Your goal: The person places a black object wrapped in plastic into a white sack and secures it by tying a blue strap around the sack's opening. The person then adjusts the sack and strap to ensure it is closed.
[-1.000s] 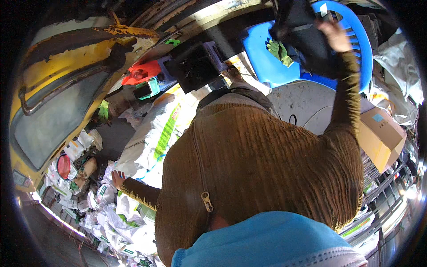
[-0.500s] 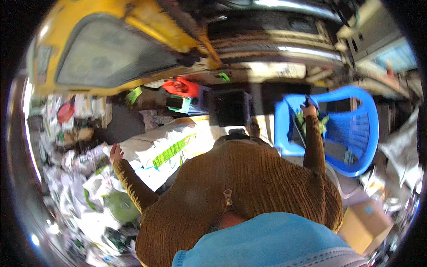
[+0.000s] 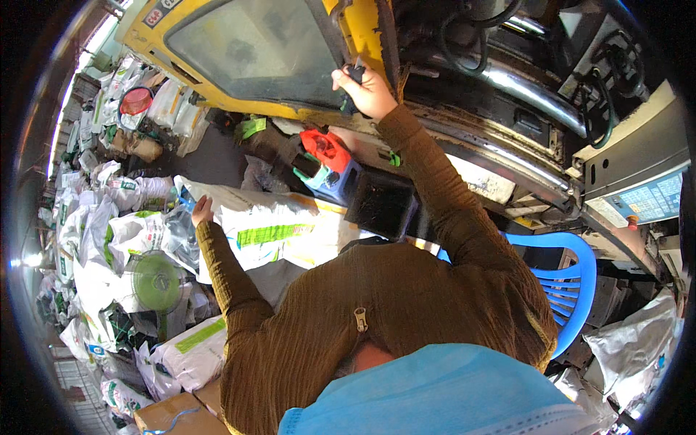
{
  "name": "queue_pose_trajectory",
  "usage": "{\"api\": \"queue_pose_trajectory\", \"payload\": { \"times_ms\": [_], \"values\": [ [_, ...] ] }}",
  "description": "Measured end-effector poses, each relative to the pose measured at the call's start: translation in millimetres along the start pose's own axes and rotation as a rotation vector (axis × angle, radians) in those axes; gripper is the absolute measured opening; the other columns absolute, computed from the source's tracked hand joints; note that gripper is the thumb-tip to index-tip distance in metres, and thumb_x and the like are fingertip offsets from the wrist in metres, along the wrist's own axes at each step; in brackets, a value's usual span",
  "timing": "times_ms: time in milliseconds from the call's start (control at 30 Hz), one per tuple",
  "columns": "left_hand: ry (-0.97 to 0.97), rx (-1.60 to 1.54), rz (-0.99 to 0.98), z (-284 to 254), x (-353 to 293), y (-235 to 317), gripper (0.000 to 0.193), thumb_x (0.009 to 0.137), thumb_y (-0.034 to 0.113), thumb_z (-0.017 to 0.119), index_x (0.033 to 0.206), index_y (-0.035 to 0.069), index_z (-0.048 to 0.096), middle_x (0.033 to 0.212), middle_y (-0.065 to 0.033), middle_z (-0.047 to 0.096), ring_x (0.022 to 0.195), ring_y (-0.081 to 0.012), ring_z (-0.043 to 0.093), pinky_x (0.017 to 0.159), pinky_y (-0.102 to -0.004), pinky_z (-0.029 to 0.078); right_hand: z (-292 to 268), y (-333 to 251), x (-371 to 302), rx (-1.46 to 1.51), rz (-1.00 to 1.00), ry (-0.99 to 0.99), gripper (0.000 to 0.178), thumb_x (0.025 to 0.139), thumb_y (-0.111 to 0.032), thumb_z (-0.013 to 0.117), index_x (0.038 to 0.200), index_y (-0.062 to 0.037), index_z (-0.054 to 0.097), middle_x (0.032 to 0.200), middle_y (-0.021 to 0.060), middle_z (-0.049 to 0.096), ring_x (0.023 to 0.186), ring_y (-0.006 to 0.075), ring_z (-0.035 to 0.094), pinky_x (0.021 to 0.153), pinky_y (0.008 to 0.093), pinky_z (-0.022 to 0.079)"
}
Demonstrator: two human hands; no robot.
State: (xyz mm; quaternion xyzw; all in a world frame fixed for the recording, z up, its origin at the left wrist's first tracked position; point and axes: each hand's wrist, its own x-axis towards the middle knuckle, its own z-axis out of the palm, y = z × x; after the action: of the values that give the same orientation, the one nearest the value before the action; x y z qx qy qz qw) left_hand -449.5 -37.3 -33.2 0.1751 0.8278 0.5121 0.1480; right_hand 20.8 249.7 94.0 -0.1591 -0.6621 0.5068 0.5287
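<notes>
The right hand (image 3: 365, 90) is closing its grip around a black handle (image 3: 353, 75) on the yellow door (image 3: 246, 43), top centre; the left hand (image 3: 201, 211), fingers loose, is resting on a white sack (image 3: 268, 232) at middle left

Around the large white woven sack with a green stripe (image 3: 275, 232), room is tight: a red-and-blue plastic tool (image 3: 330, 163) and a black square box (image 3: 380, 206) crowd its right, piled white bags (image 3: 109, 239) and a green fan (image 3: 156, 283) its left.
</notes>
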Motion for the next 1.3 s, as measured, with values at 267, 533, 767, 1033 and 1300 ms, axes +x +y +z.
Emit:
{"api": "queue_pose_trajectory", "payload": {
  "times_ms": [267,533,767,1033,1300],
  "values": [
    [0.085,-0.247,-0.065,-27.4,-13.1,-19.2,0.04,0.077,0.018,0.067,0.114,0.01,0.057,0.107,-0.0025,0.059,0.098,-0.0166,0.053,0.073,-0.0372,0.044,-57.8,-32.8,-47.2,0.022,-0.021,0.103,0.027,0.086,-0.021,0.059,0.068,-0.0025,0.053,0.069,-0.0013,0.048,0.066,0.0074,0.045,0.06,0.023,0.038],
    [0.045,-0.249,-0.089,-24.5,-1.7,-40.5,0.044,0.078,0.017,0.065,0.12,0.011,0.053,0.112,-0.0024,0.057,0.102,-0.0159,0.05,0.077,-0.0368,0.043,-180.9,-80.7,-145.3,-0.165,-0.132,0.49,0.008,0.086,-0.011,0.059,0.085,-0.0049,0.055,0.07,-0.0018,0.055,0.067,0.007,0.051,0.063,0.0233,0.043],
    [-0.017,-0.218,-0.069,-2.4,-3.1,-24.7,0.043,0.08,0.02,0.063,0.12,0.009,0.052,0.117,-0.0074,0.054,0.112,-0.0182,0.047,0.085,-0.0391,0.042,-287.4,-112.4,-209.1,-0.43,-0.423,1.172,0.01,0.086,-0.014,0.059,0.082,-0.0068,0.053,0.075,-0.0037,0.052,0.069,0.0053,0.045,0.063,0.0211,0.038],
    [-0.001,-0.102,-0.086,7.0,8.2,-21.0,0.044,0.078,0.023,0.065,0.118,0.012,0.055,0.116,-0.0027,0.056,0.106,-0.0188,0.049,0.08,-0.0376,0.044,-419.0,-151.4,-265.5,-0.781,-0.654,1.449,0.018,0.085,-0.014,0.06,0.084,0.0038,0.058,0.079,0.0061,0.058,0.072,0.011,0.051,0.068,0.0281,0.044],
    [-0.041,-0.052,-0.03,-9.5,15.2,-38.9,0.042,0.079,0.025,0.065,0.118,0.012,0.055,0.118,-0.0007,0.056,0.107,-0.0176,0.05,0.079,-0.0381,0.045,-471.5,-136.1,-286.2,-1.052,-0.774,1.378,0.017,0.08,-0.006,0.063,0.081,0.0104,0.059,0.079,0.0099,0.061,0.072,0.0138,0.052,0.069,0.0299,0.044]
  ]
}}
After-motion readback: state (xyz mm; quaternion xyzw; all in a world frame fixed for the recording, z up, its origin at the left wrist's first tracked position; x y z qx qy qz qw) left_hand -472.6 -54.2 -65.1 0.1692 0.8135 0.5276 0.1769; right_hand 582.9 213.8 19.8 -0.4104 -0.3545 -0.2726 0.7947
